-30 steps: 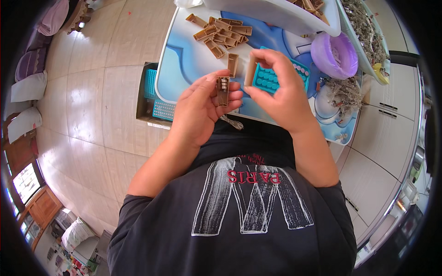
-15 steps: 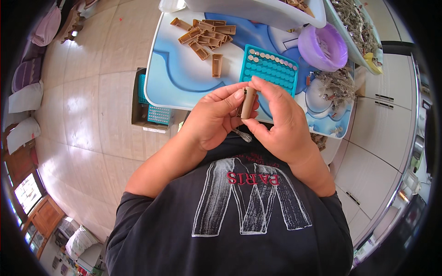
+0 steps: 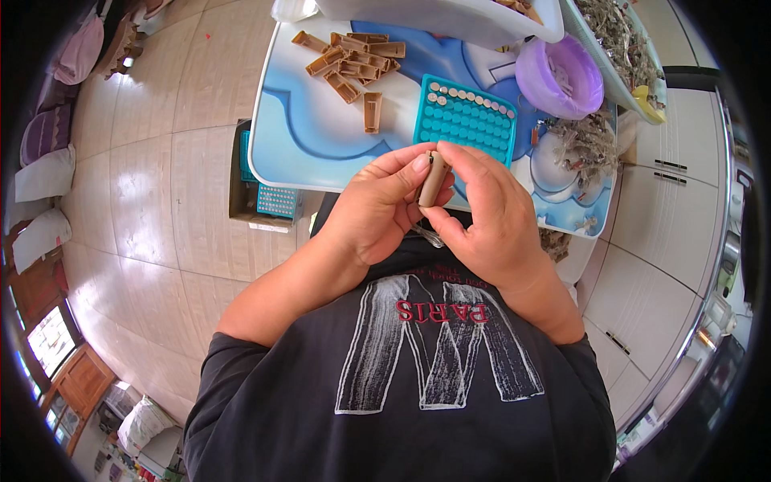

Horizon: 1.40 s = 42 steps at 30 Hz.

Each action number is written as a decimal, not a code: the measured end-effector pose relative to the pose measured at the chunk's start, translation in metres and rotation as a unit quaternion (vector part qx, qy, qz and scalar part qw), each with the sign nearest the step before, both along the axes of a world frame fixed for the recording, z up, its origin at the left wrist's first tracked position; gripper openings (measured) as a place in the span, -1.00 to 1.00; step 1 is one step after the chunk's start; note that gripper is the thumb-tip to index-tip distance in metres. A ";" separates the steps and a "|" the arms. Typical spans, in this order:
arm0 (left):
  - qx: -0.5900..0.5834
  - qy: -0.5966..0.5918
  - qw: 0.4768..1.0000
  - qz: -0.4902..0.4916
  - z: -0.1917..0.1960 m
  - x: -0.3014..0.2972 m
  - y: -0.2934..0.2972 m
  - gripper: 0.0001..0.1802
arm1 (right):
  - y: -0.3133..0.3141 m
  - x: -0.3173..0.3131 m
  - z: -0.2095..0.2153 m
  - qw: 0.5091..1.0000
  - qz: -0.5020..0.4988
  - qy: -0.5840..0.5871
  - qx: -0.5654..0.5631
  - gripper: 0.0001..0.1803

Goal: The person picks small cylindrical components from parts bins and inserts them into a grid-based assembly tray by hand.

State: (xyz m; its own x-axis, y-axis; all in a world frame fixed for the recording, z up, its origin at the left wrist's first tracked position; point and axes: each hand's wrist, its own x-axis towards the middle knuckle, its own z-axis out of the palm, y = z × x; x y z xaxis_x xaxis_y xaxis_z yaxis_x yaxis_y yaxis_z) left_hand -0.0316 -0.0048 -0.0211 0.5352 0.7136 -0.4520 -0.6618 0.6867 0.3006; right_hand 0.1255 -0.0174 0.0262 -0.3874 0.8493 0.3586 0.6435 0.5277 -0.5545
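Between my hands, just in front of my chest, is a small long brown plastic casing (image 3: 433, 183), its rounded outer side facing up. My left hand (image 3: 369, 201) grips its left side, thumb near the top by a small dark spot. With forefinger at the upper end and thumb at the lower end, my right hand (image 3: 498, 213) clasps the same casing. Thin wires (image 3: 430, 236) hang beneath my hands; whether they join the casing is hidden. Beyond lies a teal tray (image 3: 470, 132) with rows of round pockets, the far rows holding small silvery discs.
On the blue-and-white table (image 3: 301, 120), several open brown shells (image 3: 357, 63) lie heaped, one loose shell (image 3: 373, 112) nearer me. A purple bowl (image 3: 596, 79), wire bundles (image 3: 590, 143) and a white bin (image 3: 450, 18) stand right and far. A cardboard box (image 3: 242, 207) with teal trays sits on the floor.
The casing has turned slightly in my fingers, and both hands stay closed on it. The tabletop things have shifted a little leftward in view.
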 end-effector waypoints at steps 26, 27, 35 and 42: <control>0.429 0.408 0.804 -0.041 0.017 0.009 -0.021 -0.80 | -0.023 0.027 -0.024 0.779 -0.050 0.531 -0.329 -0.69; 0.427 0.394 0.814 -0.022 0.017 0.011 -0.022 -0.80 | -0.024 0.026 -0.024 0.777 -0.047 0.537 -0.326 -0.70; 0.287 0.260 0.915 -0.115 0.025 0.018 -0.007 -0.80 | -0.029 0.031 -0.029 0.788 -0.094 0.515 -0.323 -0.69; 0.023 0.052 0.976 -0.209 0.009 0.011 -0.002 -0.68 | -0.050 0.061 -0.044 0.984 -0.143 0.095 -0.039 -0.41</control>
State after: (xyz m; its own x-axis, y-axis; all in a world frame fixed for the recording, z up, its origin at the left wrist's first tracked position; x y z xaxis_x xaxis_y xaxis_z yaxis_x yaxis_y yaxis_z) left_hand -0.0206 -0.0063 -0.0124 0.7370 0.4641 -0.4914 -0.2913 0.8741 0.3886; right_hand 0.1869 -0.0670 -0.0178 -0.0608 0.9415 0.3314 0.6402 0.2915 -0.7107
